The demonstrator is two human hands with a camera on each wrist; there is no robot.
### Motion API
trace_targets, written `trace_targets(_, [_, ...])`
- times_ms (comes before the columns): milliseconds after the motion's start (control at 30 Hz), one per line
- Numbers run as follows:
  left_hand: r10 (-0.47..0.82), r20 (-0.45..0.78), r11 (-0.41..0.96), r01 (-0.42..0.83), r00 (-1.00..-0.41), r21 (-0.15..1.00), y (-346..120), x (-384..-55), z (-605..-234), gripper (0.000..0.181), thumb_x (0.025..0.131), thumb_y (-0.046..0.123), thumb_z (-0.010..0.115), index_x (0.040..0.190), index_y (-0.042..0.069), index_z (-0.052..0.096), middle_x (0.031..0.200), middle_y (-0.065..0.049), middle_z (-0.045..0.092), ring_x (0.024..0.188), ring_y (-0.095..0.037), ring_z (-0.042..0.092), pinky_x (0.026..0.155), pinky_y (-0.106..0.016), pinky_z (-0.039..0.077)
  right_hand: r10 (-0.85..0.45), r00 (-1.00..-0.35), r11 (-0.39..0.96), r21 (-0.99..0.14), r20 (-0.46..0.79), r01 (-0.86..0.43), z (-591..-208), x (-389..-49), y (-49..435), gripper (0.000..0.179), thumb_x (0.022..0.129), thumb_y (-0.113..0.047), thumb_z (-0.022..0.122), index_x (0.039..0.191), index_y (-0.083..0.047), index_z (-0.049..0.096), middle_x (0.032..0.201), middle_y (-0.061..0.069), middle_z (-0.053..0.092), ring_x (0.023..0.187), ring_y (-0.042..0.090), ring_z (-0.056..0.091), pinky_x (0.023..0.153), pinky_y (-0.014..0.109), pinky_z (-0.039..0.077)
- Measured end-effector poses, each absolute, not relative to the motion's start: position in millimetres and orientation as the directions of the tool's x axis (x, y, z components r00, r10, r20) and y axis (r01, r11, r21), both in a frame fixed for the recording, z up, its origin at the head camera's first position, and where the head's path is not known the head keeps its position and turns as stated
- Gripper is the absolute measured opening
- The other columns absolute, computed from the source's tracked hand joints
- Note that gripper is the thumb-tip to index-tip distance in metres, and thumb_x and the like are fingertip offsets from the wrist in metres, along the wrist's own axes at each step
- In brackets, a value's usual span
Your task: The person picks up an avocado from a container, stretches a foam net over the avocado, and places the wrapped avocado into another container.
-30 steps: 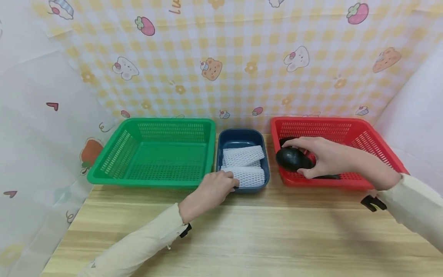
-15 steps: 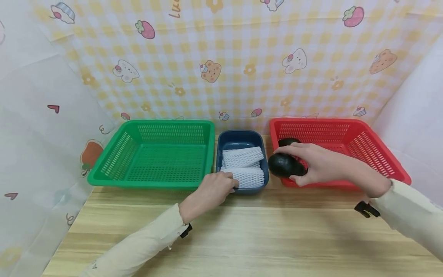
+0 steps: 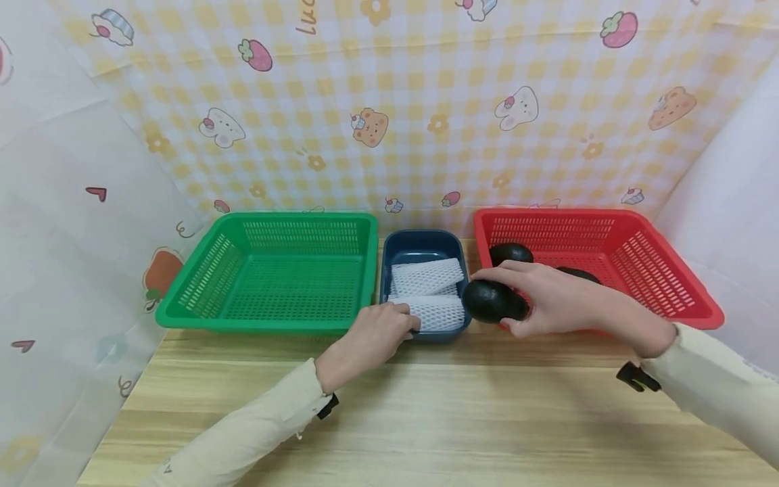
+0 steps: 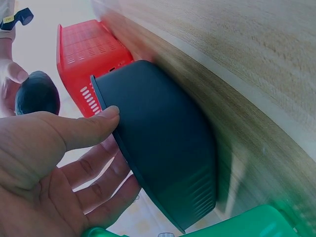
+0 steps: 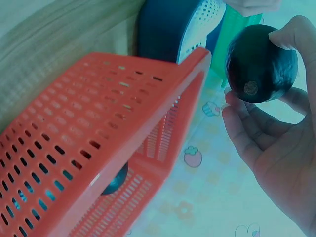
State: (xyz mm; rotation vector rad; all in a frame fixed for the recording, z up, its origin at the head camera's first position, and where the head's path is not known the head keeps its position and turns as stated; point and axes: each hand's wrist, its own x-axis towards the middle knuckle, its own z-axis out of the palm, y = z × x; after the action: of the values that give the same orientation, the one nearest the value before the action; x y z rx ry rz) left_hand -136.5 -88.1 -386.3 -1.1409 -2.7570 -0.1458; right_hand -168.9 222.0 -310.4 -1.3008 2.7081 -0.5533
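Over the near right corner of the dark blue tray (image 3: 426, 237), my right hand (image 3: 554, 297) holds a dark, smooth avocado (image 3: 494, 301) between thumb and fingers. A pale round stem scar shows on the avocado (image 5: 261, 64) in the right wrist view. At the tray's near left corner is my left hand (image 3: 377, 331); in the left wrist view its thumb lies on the outer wall by the rim, with the fingers on the inner side. White foam net sleeves (image 3: 426, 311) lie stacked in the tray, beside the left fingertips.
The red basket (image 3: 681, 284) stands on the right, with one dark avocado (image 3: 511, 253) at its left end and another (image 3: 578, 274) partly behind my right hand. A green basket (image 3: 268, 325) stands on the left. All rest on a wooden table (image 3: 426, 419) before a checked cloth.
My right hand has carried the avocado left and slightly toward me, out of the red basket to the tray's edge. The left hand has stayed at the tray.
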Motion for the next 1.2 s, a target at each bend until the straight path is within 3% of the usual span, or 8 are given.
trace_targets(367, [0.692,0.177,0.706,0.708,-0.699,0.036,-88.6,-136.6,-386.5,0.006,0.091,0.015,0.079,0.095,0.019,0.078,0.083,0.001,0.065,0.073,-0.018,0.065,0.055,-0.032,0.052,-0.796,-0.6,0.544,-0.338,0.082,-0.768,-317.2,-160.8,213.8,0.075,0.076,-0.025,0.085,0.145,-0.022,0.054,0.123,-0.005,0.058,0.096,0.01,0.057,0.073,0.031,0.054])
trace_targets(1033, [0.691,0.162,0.714,0.7,-0.705,-0.004,-88.5,-136.9,-386.4,0.005,0.091,0.018,0.078,0.096,0.02,0.077,0.083,0.002,0.065,0.072,-0.018,0.064,0.053,-0.031,0.05,-0.785,-0.619,0.57,-0.411,-0.018,-0.711,-332.1,-152.1,200.3,0.073,0.08,-0.027,0.086,0.145,-0.023,0.054,0.118,-0.009,0.057,0.096,0.01,0.056,0.074,0.03,0.054])
trace_targets(1200, [0.692,0.161,0.712,0.702,-0.703,0.001,-88.4,-136.9,-387.0,0.005,0.091,0.018,0.079,0.096,0.02,0.078,0.084,0.002,0.065,0.072,-0.017,0.064,0.053,-0.03,0.05,-0.794,-0.608,0.556,-0.406,-0.002,-0.725,-338.1,-149.9,199.0,0.073,0.079,-0.027,0.086,0.145,-0.018,0.055,0.116,-0.006,0.057,0.092,0.011,0.055,0.068,0.028,0.054])
